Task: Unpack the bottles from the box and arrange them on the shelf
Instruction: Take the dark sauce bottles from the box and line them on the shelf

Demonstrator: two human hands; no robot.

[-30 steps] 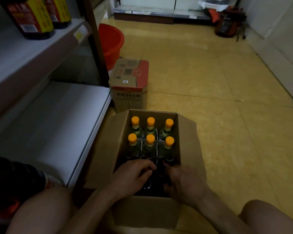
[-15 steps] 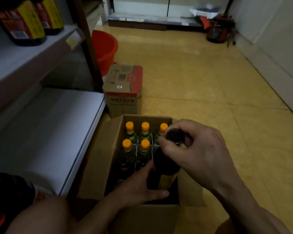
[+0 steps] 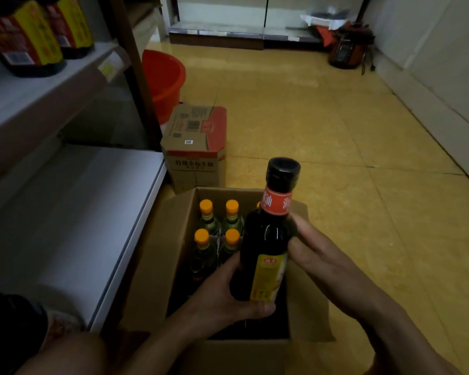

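Note:
A dark bottle with a black cap, a red neck band and a yellow label is held upright above the open cardboard box. My left hand grips its lower body from the left and below. My right hand holds its right side with the fingers against the shoulder. Several green bottles with orange caps stand in the far part of the box. The white lower shelf lies to the left of the box.
A sealed carton stands on the floor behind the open box, and a red bucket behind that. Large dark bottles stand on the upper shelf at the top left. Yellow tiled floor spreads to the right. A dark object sits at the bottom left.
The dark bottle has come up out of the box. My right hand slid from the cap down to the bottle's side, and my left hand took hold of the lower body.

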